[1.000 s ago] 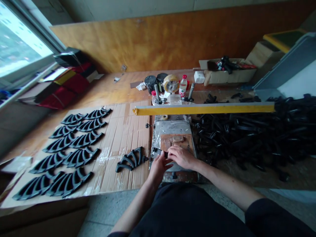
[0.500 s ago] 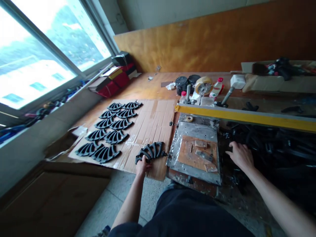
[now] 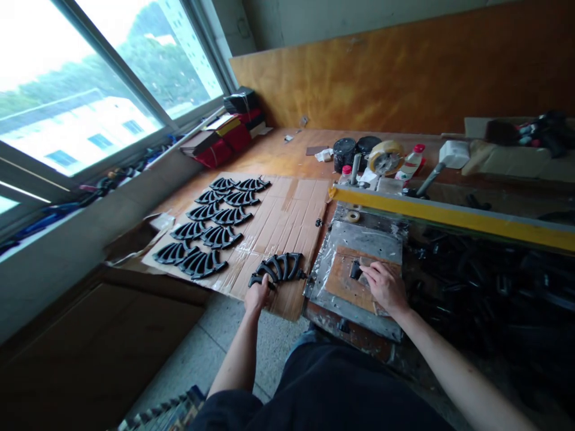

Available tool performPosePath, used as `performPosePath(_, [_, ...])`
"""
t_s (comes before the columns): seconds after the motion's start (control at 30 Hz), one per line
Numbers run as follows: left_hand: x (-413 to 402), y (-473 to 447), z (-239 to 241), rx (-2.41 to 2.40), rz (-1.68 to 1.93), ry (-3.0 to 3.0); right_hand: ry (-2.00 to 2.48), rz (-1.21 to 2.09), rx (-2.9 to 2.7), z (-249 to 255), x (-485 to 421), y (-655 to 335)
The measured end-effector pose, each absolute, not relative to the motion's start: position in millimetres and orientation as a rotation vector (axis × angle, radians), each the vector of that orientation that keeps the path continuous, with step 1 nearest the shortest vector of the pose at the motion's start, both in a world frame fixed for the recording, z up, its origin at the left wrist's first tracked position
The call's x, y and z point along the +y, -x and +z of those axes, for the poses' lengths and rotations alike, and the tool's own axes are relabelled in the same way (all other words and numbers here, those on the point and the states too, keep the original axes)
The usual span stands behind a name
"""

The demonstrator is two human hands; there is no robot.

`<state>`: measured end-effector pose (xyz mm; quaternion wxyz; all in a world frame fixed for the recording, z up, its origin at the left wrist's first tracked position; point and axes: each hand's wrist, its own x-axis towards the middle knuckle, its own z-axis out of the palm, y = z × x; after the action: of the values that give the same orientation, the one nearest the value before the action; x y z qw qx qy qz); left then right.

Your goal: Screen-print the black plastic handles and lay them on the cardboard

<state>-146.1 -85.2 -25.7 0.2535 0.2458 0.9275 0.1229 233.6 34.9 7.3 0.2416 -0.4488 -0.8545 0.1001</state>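
Note:
My left hand (image 3: pixel 257 295) is closed on the near end of a small stack of black curved ribbed plastic parts (image 3: pixel 281 268) lying on the taped cardboard sheet (image 3: pixel 287 218). My right hand (image 3: pixel 383 286) rests with curled fingers on a small black part (image 3: pixel 356 269) set on the brown block of the metal jig plate (image 3: pixel 359 242). A yellow bar (image 3: pixel 449 216) stands raised over the jig.
Rows of the same black curved parts (image 3: pixel 211 224) cover the cardboard's left side. A big heap of black parts (image 3: pixel 494 281) lies at right. Jars, a tape roll (image 3: pixel 385 157) and a bottle (image 3: pixel 410 161) stand behind the jig. A window ledge runs along the left.
My left hand went from the jig to the stack on the cardboard and grips it. My right hand reached into the heap at right, then came back to the jig with a black part.

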Motion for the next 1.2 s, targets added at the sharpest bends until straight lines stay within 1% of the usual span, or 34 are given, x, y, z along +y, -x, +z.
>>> performPosePath(0.1, [-90.7,120.6,-19.1,2.685,0.327,-0.764,1.210,0.166,-2.374,7.9,36.8,-236.7])
performPosePath(0.23, [-80.5,80.9,-22.1,2.743,0.332,-1.240,1.172,0.222,-2.391,15.4,37.9,-239.0])
performPosePath(0.33, [-65.0,68.2,-29.6,2.697,0.225,-1.219,1.101,0.279,-2.379,19.5,36.9,-233.0])
performPosePath(0.43, [-53.7,69.3,-33.4,2.699,0.191,-1.150,1.006,0.353,-2.372,23.0,35.4,-219.7])
performPosePath(0.67, [-49.4,83.9,-27.3,2.662,0.201,-1.200,0.756,0.640,-2.425,32.6,33.9,-141.2])
performPosePath(0.8, [-36.9,111.6,-20.6,2.605,0.245,-1.316,0.750,0.771,-2.500,23.1,45.4,-80.6])
performPosePath(0.97, [27.1,177.2,-6.5,2.518,0.294,-1.566,0.966,0.822,-2.766,-3.0,75.0,-9.5])
performPosePath(1.1, [114.7,231.9,0.5,2.310,0.254,-1.874,1.259,0.796,-3.012,-18.8,96.4,39.6])
performPosePath(1.2, [188.6,262.3,-1.1,2.154,0.211,-2.037,1.414,0.724,-3.099,-27.8,101.6,59.1])
